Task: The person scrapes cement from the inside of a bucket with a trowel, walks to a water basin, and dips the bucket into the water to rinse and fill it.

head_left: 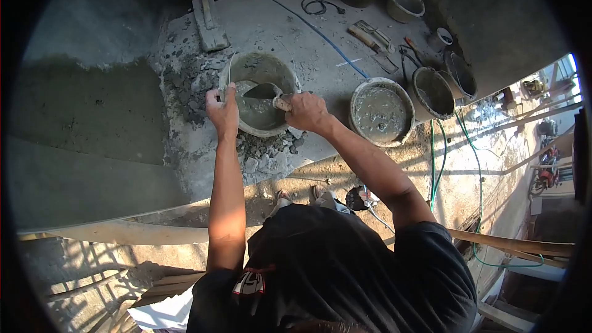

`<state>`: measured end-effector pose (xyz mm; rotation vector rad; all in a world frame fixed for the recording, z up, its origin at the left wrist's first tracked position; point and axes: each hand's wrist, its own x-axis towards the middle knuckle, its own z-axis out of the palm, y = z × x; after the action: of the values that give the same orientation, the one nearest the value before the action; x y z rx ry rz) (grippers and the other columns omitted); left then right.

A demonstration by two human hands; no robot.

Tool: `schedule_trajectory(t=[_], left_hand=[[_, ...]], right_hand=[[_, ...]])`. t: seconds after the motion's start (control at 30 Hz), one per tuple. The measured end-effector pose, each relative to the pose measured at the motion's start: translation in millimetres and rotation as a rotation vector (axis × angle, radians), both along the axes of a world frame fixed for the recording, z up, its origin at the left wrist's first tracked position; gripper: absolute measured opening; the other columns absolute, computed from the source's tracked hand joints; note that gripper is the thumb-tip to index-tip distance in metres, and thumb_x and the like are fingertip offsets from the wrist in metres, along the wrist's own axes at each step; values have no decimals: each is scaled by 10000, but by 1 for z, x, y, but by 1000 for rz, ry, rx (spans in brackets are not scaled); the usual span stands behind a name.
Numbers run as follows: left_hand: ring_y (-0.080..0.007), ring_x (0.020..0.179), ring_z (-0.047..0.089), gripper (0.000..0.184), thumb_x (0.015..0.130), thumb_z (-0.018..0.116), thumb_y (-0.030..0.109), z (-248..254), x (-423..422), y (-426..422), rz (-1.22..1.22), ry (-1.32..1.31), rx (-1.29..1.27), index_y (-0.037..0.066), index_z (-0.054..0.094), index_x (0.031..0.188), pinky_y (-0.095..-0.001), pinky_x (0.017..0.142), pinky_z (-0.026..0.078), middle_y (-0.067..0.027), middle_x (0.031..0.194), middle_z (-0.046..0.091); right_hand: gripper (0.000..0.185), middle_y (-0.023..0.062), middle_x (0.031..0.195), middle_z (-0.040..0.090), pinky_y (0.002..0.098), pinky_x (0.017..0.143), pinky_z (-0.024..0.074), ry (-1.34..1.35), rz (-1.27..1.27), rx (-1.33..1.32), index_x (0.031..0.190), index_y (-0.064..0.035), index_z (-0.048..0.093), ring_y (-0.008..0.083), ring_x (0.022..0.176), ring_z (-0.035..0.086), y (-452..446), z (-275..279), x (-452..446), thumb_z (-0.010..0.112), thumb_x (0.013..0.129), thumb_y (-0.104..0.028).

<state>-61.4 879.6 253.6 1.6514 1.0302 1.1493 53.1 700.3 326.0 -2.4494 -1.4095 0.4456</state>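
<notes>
A round bucket (266, 132) with wet grey mortar inside stands on the rough concrete ledge. My left hand (223, 111) is closed on its left rim, beside the thin wire handle. In my right hand (306, 111), at the right rim, is the grip of a trowel (262, 90), whose dark blade points left over the bucket's opening. Lumps of mortar (262, 157) lie around the bucket's base.
A second bucket of watery mix (382, 113) stands to the right, with more buckets (433, 91) beyond. A wooden float (209, 23) lies behind left. Tools (373, 37), a blue hose (314, 26) and a black cable (316, 6) lie at the back.
</notes>
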Motion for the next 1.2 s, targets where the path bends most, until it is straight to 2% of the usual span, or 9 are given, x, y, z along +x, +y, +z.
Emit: schedule_trajectory(t=[0.07, 0.23, 0.3, 0.47, 0.63, 0.7, 0.93, 1.0, 1.2], left_hand=[[-158, 715, 486, 346, 801, 704, 281, 8, -2, -4, -13, -22, -53, -15, 542, 874, -308, 666, 414, -60, 776, 539], [-162, 738, 485, 317, 805, 704, 258, 17, -6, -6, -21, -15, -136, -7, 536, 854, -309, 681, 415, -69, 801, 538], [-133, 706, 500, 358, 806, 700, 286, 10, -5, 0, 8, -19, -47, -23, 561, 922, -292, 643, 416, -54, 793, 572], [-131, 720, 504, 367, 802, 706, 290, 3, -5, 4, 7, -29, -79, -24, 563, 927, -287, 652, 417, -55, 799, 575], [-120, 706, 498, 362, 798, 712, 291, 16, -5, -5, -12, -34, -109, -16, 565, 920, -276, 642, 414, -41, 783, 575], [-164, 736, 504, 354, 789, 714, 279, 21, -5, -7, 32, -40, -95, -24, 555, 879, -310, 696, 427, -72, 798, 557], [-170, 760, 504, 380, 791, 708, 298, 5, -7, 6, -9, -12, -100, -30, 548, 899, -317, 711, 427, -76, 807, 563], [-171, 760, 506, 371, 791, 708, 290, 12, -6, 2, 9, -7, -69, -27, 550, 900, -314, 709, 426, -75, 805, 564], [-157, 746, 514, 340, 801, 706, 255, 14, -7, 0, -12, -37, -142, -27, 555, 915, -304, 694, 428, -78, 822, 572]], right_hand=[[267, 173, 919, 669, 417, 782, 516, 1, -139, 3, 948, -74, 671, 342, 884, 644, 14, -16, 2, 567, 717, -158], [270, 184, 947, 661, 412, 815, 507, 83, -102, -38, 952, -56, 665, 340, 931, 630, 13, -19, -14, 567, 730, -174], [273, 189, 955, 658, 411, 824, 504, 98, -63, -52, 949, -47, 664, 342, 942, 626, 7, -14, -14, 570, 731, -182], [325, 203, 965, 652, 417, 832, 499, 185, -226, -29, 971, -32, 660, 355, 949, 620, 16, -15, 0, 604, 717, -226], [351, 215, 979, 648, 423, 841, 494, 266, -228, 6, 972, 0, 654, 372, 957, 615, 27, -24, -17, 611, 717, -238], [366, 228, 991, 643, 421, 848, 491, 294, -213, -8, 969, 19, 650, 384, 962, 612, 24, -17, -25, 605, 730, -255], [388, 253, 1005, 631, 422, 849, 490, 329, -255, 13, 1006, 22, 637, 394, 965, 608, 37, -27, -12, 590, 754, -269], [384, 254, 1003, 631, 421, 851, 489, 303, -148, 4, 1008, 22, 637, 393, 969, 606, 37, -28, -21, 580, 762, -268], [371, 256, 1018, 625, 416, 867, 483, 289, -266, 17, 1007, 18, 638, 392, 993, 596, 35, -20, -11, 571, 760, -251]])
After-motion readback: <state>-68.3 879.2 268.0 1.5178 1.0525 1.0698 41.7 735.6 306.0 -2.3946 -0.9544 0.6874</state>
